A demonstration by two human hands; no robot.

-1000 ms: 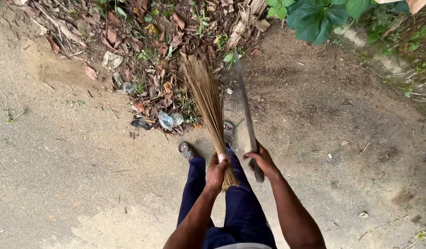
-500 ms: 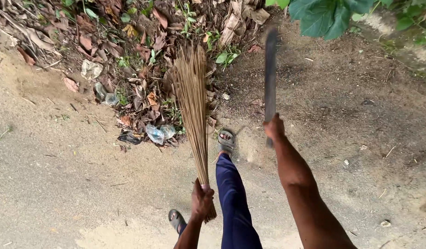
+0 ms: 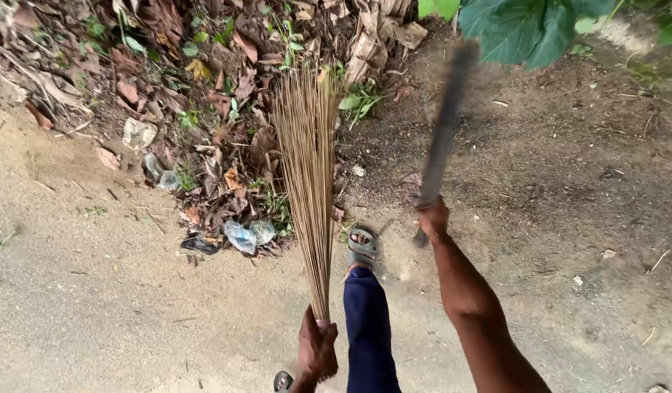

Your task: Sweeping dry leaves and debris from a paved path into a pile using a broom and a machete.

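Progress first: the dry leaves & scraps lie heaped at the edge of the sandy path, w/ a crushed clear plastic bottle, a dark wrapper & a pale crumpled bit of plastic mixed in. The sand nearer me looks mostly swept, only small twigs & stones scattered on it. The heap itself isn't cleared, so I'd judge the sweeping approx half done at best; the litter & leaves all remain to be moved. Green weeds poke up thru the pile at the top, uncut as far as I can see.

My left hand is shut tight round the bound butt end of the stick broom, fingers wrapped fully, no gap. Broom points away from me, bristle tips fanned out over the leaf pile; can't tell if the tips touch the leaves or hang just above.

My right hand is clenched on the handle of the long blade, a machete type. Blade angles up & to the right toward the big green leaves at the top edge; it's blurred, so edge detail is lost. It's well apart from the broom.

My sandalled foot stands between the two tools, just beside the heap.
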